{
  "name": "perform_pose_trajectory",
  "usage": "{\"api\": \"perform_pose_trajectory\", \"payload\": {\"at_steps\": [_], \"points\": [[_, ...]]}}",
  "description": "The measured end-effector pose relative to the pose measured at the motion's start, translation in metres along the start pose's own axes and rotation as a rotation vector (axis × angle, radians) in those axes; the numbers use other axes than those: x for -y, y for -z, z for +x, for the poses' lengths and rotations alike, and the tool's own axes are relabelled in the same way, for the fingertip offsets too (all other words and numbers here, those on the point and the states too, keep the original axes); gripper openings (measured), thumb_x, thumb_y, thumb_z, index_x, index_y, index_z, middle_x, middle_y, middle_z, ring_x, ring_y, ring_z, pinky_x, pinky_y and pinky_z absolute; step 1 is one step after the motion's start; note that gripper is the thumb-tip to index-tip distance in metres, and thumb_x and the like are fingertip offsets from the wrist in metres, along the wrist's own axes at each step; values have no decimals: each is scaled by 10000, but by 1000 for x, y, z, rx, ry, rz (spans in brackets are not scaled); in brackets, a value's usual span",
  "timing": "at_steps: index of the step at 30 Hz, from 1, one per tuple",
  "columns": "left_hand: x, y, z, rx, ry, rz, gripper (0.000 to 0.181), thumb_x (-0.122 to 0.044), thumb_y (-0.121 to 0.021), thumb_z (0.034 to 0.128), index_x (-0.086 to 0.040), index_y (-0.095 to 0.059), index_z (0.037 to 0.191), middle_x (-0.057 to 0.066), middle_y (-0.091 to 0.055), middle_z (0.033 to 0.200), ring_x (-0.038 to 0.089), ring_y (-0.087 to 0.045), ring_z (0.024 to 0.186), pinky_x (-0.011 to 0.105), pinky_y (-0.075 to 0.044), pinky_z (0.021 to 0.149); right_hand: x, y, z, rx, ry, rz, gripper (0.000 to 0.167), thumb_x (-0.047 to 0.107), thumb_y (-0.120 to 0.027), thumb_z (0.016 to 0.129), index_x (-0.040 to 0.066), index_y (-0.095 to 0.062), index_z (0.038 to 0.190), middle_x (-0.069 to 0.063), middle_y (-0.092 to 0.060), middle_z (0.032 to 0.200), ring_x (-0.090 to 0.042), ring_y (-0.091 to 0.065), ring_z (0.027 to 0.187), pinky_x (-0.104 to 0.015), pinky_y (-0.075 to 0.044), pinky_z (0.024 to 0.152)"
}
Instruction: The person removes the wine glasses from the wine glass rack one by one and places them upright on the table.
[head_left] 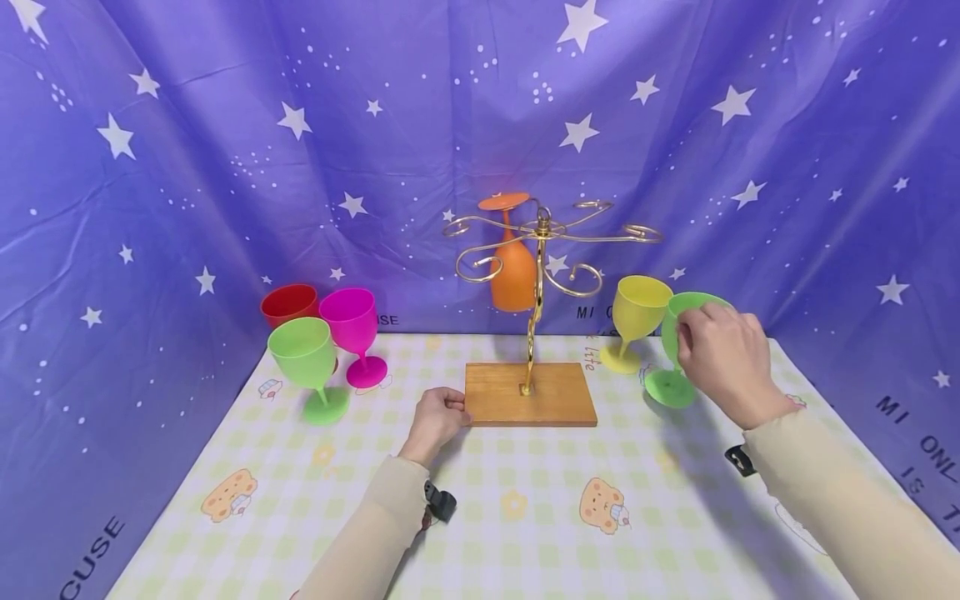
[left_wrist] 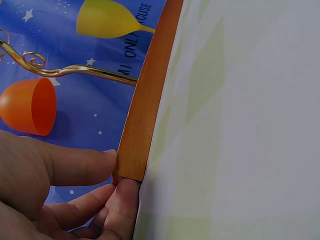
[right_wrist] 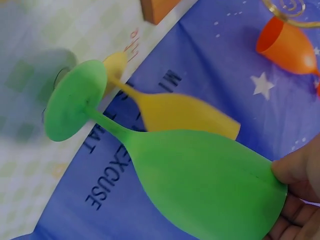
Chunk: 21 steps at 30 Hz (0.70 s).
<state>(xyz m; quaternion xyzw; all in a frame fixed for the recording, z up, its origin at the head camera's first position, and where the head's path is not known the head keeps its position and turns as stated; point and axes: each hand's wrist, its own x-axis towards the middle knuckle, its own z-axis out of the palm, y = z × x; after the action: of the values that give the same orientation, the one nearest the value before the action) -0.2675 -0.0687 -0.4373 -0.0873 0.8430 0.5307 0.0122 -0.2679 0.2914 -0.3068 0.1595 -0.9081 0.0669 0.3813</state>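
Observation:
A gold metal wine glass rack (head_left: 542,250) with curled arms stands on a wooden base (head_left: 531,395) at mid-table. An orange goblet (head_left: 513,279) hangs upside down from one of its arms. My left hand (head_left: 438,421) grips the base's near left corner, the thumb (left_wrist: 82,167) on one side and fingers against the end. On the right, my right hand (head_left: 726,354) pinches the rim of a green goblet (right_wrist: 205,175). That goblet is upright, and its foot looks slightly off the cloth, with a shadow beside it. Just left of it stands a yellow goblet (head_left: 641,308).
At the back left stand a red goblet (head_left: 288,302), a magenta goblet (head_left: 351,321) and another green goblet (head_left: 303,354), close together. A checked tablecloth (head_left: 517,550) covers the table. Blue star-printed curtains (head_left: 420,133) enclose its back and sides.

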Motion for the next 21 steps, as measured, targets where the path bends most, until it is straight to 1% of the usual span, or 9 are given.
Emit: {"api": "perform_pose_trajectory", "payload": {"at_steps": [5,9,14,17,21], "points": [[0,1,0,2,-5,-1,266,58,-720,710,4,-665,964,46,-637,796,164,-569,710,280,-469,649,-12,-7,3,21,-39,-4,116,35,-587,819,-12,-679,871,-171,-602,772,-384,-558,731,-531,-379,626],[0,1,-1,4,-7,0,269,55,-725,710,2,-666,967,44,-640,797,159,-569,707,273,-463,642,-19,-15,7,16,-56,-3,124,46,-569,839,-13,-674,867,-180,-605,776,-393,-559,741,-542,-375,632],[0,2,0,6,9,-3,265,43,-734,724,-3,-666,976,42,-638,812,157,-568,714,269,-460,638,-26,-26,13,27,-109,4,145,58,-549,860,-23,-667,877,-204,-616,812,-413,-564,766,-555,-374,656],[-1,2,0,6,15,-5,256,40,-732,731,-8,-665,973,43,-637,814,159,-567,715,269,-459,638,-29,-32,17,49,-138,0,158,65,-529,870,-26,-658,869,-202,-605,802,-408,-556,761,-549,-372,660],[-1,1,-1,7,3,-10,254,50,-723,726,-3,-662,967,44,-636,805,159,-564,709,270,-460,637,-35,-37,18,87,-170,-18,170,77,-516,882,-32,-646,873,-199,-590,795,-399,-542,768,-544,-371,669]]}}
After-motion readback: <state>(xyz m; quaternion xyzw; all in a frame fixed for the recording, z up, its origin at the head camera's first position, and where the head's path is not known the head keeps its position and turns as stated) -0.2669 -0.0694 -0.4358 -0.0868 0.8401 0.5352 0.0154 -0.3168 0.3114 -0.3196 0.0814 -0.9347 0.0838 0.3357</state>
